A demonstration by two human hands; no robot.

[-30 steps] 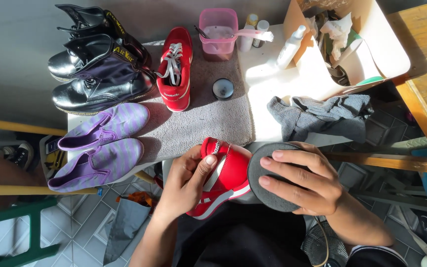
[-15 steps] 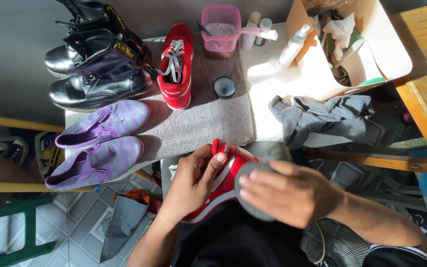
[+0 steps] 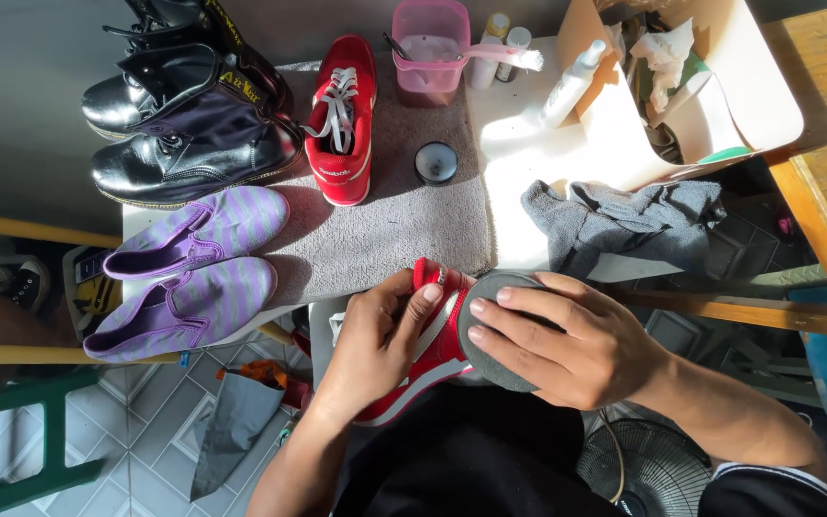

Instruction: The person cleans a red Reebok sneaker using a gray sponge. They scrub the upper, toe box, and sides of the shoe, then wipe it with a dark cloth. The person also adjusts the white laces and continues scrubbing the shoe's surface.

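Held over the lap below the tabletop (image 3: 528, 153): a red sneaker (image 3: 430, 349), left hand (image 3: 375, 345) fingers closed round it, right hand (image 3: 567, 340) fingers curled on a round grey pad (image 3: 485, 330) pressed against its side; cleaning seemingly midway, the matching red sneaker (image 3: 342, 120) upright on the grey mat (image 3: 394, 230).

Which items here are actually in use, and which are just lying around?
In use: red sneaker held by left hand; round grey pad pressed on it by right hand.

Lying about: second red sneaker, black boots, purple slip-ons, grey cloth, pink cup, small round tin.
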